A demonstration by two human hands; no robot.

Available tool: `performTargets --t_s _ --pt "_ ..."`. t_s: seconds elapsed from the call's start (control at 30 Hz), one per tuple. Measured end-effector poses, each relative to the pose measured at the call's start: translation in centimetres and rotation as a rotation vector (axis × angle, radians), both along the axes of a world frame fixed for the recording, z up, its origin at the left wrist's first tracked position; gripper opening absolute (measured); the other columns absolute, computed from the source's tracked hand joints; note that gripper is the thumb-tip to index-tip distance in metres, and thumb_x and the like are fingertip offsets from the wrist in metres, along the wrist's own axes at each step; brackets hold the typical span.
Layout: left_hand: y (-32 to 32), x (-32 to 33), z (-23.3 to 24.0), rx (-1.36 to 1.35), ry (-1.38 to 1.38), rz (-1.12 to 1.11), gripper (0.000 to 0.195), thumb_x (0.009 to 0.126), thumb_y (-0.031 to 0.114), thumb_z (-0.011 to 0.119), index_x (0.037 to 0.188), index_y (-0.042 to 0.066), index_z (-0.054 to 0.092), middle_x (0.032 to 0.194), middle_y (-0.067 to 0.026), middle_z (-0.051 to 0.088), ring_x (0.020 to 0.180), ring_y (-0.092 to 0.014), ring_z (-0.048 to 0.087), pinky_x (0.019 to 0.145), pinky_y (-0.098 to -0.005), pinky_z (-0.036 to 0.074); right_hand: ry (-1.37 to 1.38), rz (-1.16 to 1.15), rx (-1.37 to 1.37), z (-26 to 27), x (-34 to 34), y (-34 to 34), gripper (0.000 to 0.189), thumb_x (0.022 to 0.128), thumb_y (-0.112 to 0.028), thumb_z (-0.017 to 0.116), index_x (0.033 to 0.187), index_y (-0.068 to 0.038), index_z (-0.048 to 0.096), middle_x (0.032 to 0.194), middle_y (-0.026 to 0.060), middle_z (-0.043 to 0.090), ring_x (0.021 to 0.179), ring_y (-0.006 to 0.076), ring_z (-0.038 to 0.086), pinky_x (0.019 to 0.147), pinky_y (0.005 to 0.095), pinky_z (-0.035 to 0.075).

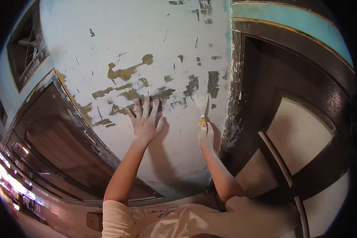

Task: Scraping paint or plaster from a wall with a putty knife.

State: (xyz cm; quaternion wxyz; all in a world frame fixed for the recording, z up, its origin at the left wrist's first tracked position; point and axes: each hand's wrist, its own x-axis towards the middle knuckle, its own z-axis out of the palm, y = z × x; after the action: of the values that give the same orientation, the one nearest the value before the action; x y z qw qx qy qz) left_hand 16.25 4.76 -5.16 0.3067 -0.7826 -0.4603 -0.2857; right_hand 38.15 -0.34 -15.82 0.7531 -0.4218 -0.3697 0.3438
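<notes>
Before me stands a painted wall [178, 134], pale with patches of scraped or worn paint showing grey and brownish-yellow. My left hand [145, 123] rests against it, palm to the wall and fingers spread, just below several bare patches. In my right hand [206, 136] is a putty knife [201, 104] with a yellow handle and a broad blade coated in whitish dust or filler. Its blade points up and lies at or close to the wall, below a dark grey patch [213, 84]. Pale dust covers both hands.
A dark door frame [235, 89] with flaking paint borders the wall on the right, beside a dark door with light panels [300, 134]. On the left is another dark wooden door [65, 145]. A small window opening [26, 44] sits above it.
</notes>
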Motion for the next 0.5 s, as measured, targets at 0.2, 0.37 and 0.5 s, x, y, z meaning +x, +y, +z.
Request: performTargets --t_s 0.2,0.37,0.5 --pt "1.3 1.5 1.2 0.189 -0.030 -0.006 0.064 0.084 0.044 0.059 0.144 0.025 0.046 0.157 -0.0132 0.026 0.146 -0.044 0.010 0.109 -0.0708 0.005 -0.220 -0.155 0.070 1.0 2.6 2.7 0.027 0.102 -0.024 0.048 0.116 -0.001 0.051 0.073 -0.0051 0.040 0.062 0.0035 0.035 0.054 0.0205 0.031" --pt "2.5 0.9 -0.2 0.237 -0.043 0.012 0.062 0.083 0.043 0.059 0.142 0.027 0.049 0.157 -0.0112 0.027 0.147 -0.040 0.011 0.111 -0.0674 0.005 -0.174 0.015 0.080 -3.4 1.6 1.1 0.022 0.101 -0.023 0.047 0.107 -0.003 0.054 0.069 -0.0059 0.042 0.056 0.0029 0.038 0.050 0.0210 0.031" --pt "2.8 0.9 -0.8 0.266 -0.042 0.003 0.061 0.082 0.043 0.060 0.140 0.027 0.051 0.156 -0.0116 0.029 0.147 -0.039 0.012 0.112 -0.0661 0.005 -0.095 0.104 -0.138 -4.3 1.7 0.3 0.029 0.100 -0.022 0.047 0.105 0.005 0.056 0.074 0.0046 0.051 0.068 0.0151 0.049 0.064 0.0309 0.044"
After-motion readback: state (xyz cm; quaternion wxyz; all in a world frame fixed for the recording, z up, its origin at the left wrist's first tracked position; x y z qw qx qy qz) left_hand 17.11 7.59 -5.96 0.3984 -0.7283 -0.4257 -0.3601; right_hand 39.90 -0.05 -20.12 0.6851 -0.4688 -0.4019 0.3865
